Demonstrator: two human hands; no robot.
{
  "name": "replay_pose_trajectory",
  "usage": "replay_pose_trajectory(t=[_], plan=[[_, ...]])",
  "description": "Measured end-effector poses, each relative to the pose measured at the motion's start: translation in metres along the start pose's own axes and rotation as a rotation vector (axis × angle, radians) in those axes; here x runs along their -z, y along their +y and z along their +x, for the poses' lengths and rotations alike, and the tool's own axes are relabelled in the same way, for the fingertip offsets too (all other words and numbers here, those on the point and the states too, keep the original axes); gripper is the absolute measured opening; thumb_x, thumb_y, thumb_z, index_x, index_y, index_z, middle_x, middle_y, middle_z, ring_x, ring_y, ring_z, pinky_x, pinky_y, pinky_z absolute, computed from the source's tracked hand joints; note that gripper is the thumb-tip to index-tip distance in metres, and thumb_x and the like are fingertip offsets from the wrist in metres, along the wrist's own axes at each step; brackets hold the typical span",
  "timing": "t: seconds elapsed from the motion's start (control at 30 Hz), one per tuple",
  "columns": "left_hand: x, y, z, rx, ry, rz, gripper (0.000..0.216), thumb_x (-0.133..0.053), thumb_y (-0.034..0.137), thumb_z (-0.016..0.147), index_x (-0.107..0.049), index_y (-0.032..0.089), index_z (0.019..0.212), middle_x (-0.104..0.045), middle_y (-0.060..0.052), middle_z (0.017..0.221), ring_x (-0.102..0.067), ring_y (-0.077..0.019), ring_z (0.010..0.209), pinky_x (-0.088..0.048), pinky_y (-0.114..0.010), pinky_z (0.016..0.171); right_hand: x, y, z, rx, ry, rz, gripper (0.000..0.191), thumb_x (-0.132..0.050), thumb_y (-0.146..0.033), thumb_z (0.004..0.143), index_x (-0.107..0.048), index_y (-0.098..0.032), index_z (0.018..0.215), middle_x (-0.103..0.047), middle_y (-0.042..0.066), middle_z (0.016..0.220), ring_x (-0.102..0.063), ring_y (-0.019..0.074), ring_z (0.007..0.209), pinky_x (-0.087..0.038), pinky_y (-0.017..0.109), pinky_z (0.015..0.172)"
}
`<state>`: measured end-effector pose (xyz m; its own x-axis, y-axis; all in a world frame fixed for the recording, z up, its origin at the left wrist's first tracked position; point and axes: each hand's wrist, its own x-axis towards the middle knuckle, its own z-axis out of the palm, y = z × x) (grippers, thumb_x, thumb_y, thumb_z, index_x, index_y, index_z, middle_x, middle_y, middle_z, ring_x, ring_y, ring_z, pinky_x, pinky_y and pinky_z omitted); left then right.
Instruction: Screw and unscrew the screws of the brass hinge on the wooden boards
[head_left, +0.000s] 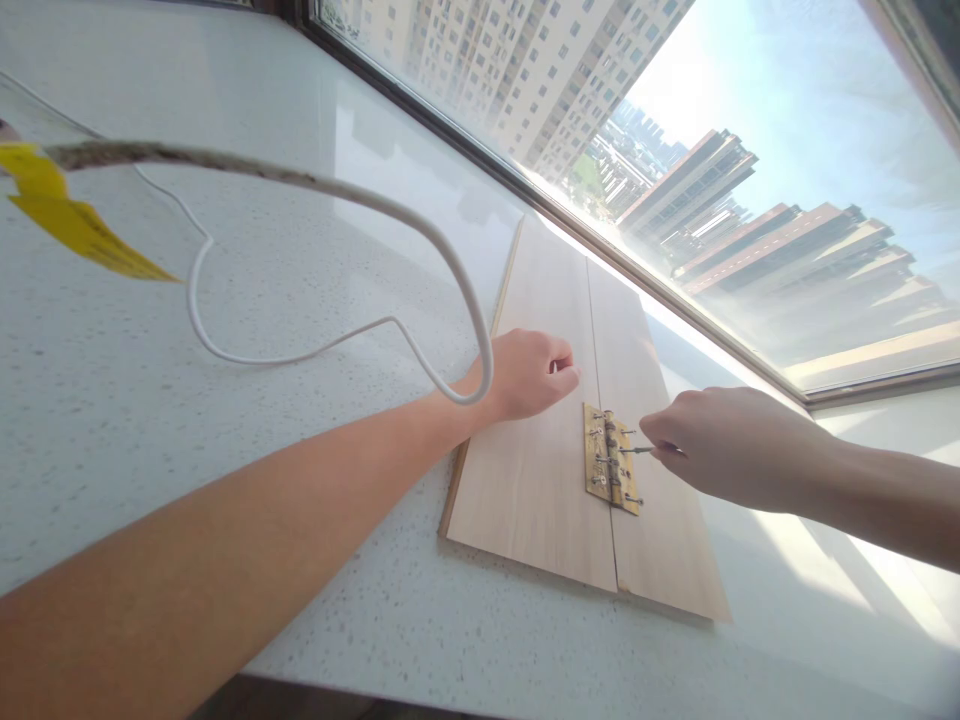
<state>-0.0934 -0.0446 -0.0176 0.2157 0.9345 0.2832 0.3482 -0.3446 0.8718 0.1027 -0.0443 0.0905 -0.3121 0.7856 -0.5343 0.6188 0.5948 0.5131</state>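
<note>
- Working on a brass hinge [610, 465], lying flat across the left board [525, 490] and the right board [664, 540], both wooden, edge to edge on the speckled bench [352, 600] by the window [750, 80].
- Placement looks done: bridging both boards, barrel roughly along the line between them.
- Several screws [598, 481] sticking up from both leaves, heads well clear of the plate. Probably only started, if that; none visibly flush, so most of the fastening looks left.
- Gripping a thin metal rod [637, 450] in the right hand [739, 445], tip at the hinge. Could be a screwdriver shank or a long screw; can't tell, with the rest covered by the fingers. Can't confirm contact either.
- Clenched left hand [521, 375] over the left board, apart from the hinge. Seemingly closed on a small bright bit [553, 367], too small to identify, maybe a spare screw.
- Can't get a reliable screw count: small, glinting, partly overlapping.
- White cable [375, 203] looping across the view, covering part of the left wrist. Yellow tag [90, 235] on it, print unreadable, far end cut off at left.
</note>
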Motion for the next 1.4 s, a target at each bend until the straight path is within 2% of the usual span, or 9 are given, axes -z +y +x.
replay_pose_trajectory(t=[0.2,0.43,0.6,0.77,0.93,1.07,1.17,1.3,1.4], plan=[[0.001,0.001,0.0,-0.002,-0.009,-0.003,0.023,-0.048,0.03,0.076,-0.062,0.016,0.065,-0.06,0.0,0.063,-0.048,-0.0113,0.058,-0.028,-0.026,0.054,0.01,-0.006,0.004,-0.139,-0.124,0.022,0.03,-0.055,-0.023,0.067,-0.037,-0.021,0.044,-0.05,0.004,0.051,-0.037,0.0142,0.042,-0.024,0.032,0.044],[0.001,0.0,0.0,0.003,-0.016,-0.007,0.023,-0.047,0.031,0.076,-0.063,0.016,0.067,-0.061,0.0,0.065,-0.049,-0.0118,0.059,-0.029,-0.026,0.054,0.014,-0.003,0.006,-0.299,-0.216,0.22,0.022,-0.056,-0.034,0.069,-0.05,-0.023,0.052,-0.055,0.003,0.059,-0.044,0.0155,0.05,-0.029,0.032,0.047],[0.001,0.0,0.0,0.003,-0.02,-0.005,0.022,-0.047,0.031,0.076,-0.062,0.017,0.067,-0.062,0.001,0.065,-0.05,-0.0117,0.06,-0.03,-0.026,0.053,0.001,0.007,-0.001,-0.442,-0.265,0.597,0.028,-0.06,-0.035,0.069,-0.046,-0.02,0.05,-0.048,0.0,0.052,-0.039,0.0099,0.045,-0.027,0.028,0.045],[0.002,0.002,-0.001,0.016,-0.017,0.02,0.023,-0.047,0.031,0.077,-0.063,0.018,0.069,-0.061,0.0,0.065,-0.051,-0.0126,0.061,-0.031,-0.025,0.054,-0.022,0.013,-0.015,-0.521,-0.306,1.05,0.033,-0.059,-0.044,0.073,-0.046,-0.019,0.055,-0.046,-0.001,0.051,-0.025,0.0051,0.035,-0.012,0.024,0.036],[0.0,0.004,-0.003,-0.033,0.022,0.206,0.018,-0.048,0.026,0.075,-0.064,0.016,0.076,-0.063,-0.003,0.07,-0.053,-0.0154,0.067,-0.038,-0.028,0.062,-0.05,0.016,-0.031,-0.425,-0.098,1.273,0.029,-0.061,-0.044,0.072,-0.055,-0.019,0.059,-0.051,0.0,0.053,-0.027,0.0051,0.035,-0.011,0.023,0.037],[-0.005,0.005,-0.006,-0.117,-0.046,0.405,0.02,-0.055,0.035,0.074,-0.063,0.017,0.073,-0.064,-0.004,0.071,-0.056,-0.0196,0.072,-0.04,-0.037,0.076,-0.074,0.024,-0.035,-0.432,0.174,1.418,0.025,-0.063,-0.043,0.073,-0.059,-0.019,0.065,-0.044,-0.004,0.049,-0.028,0.0059,0.041,-0.018,0.024,0.041],[-0.006,0.006,-0.008,-0.162,-0.115,0.475,0.017,-0.055,0.033,0.076,-0.062,0.017,0.074,-0.064,-0.003,0.071,-0.056,-0.019,0.072,-0.039,-0.038,0.079,-0.095,0.028,-0.029,-0.42,0.326,1.596,0.027,-0.063,-0.045,0.075,-0.059,-0.019,0.067,-0.042,-0.004,0.049,-0.033,0.0075,0.045,-0.025,0.025,0.043],[-0.004,0.013,-0.008,-0.161,-0.176,0.429,0.014,-0.052,0.026,0.08,-0.061,0.017,0.073,-0.061,0.0,0.067,-0.054,-0.0142,0.066,-0.039,-0.033,0.075,-0.123,0.022,-0.009,-0.428,0.695,1.972,0.022,-0.069,-0.038,0.071,-0.059,-0.018,0.071,-0.049,-0.002,0.059,-0.041,0.0087,0.047,-0.026,0.025,0.042],[-0.006,0.029,-0.007,-0.127,-0.185,0.168,0.017,-0.05,0.031,0.084,-0.06,0.017,0.081,-0.057,0.001,0.068,-0.049,-0.011,0.062,-0.038,-0.025,0.059,-0.14,0.012,0.004,-0.433,0.841,2.025,0.023,-0.066,-0.04,0.074,-0.058,-0.018,0.072,-0.049,-0.003,0.062,-0.039,0.0069,0.046,-0.025,0.025,0.041]])
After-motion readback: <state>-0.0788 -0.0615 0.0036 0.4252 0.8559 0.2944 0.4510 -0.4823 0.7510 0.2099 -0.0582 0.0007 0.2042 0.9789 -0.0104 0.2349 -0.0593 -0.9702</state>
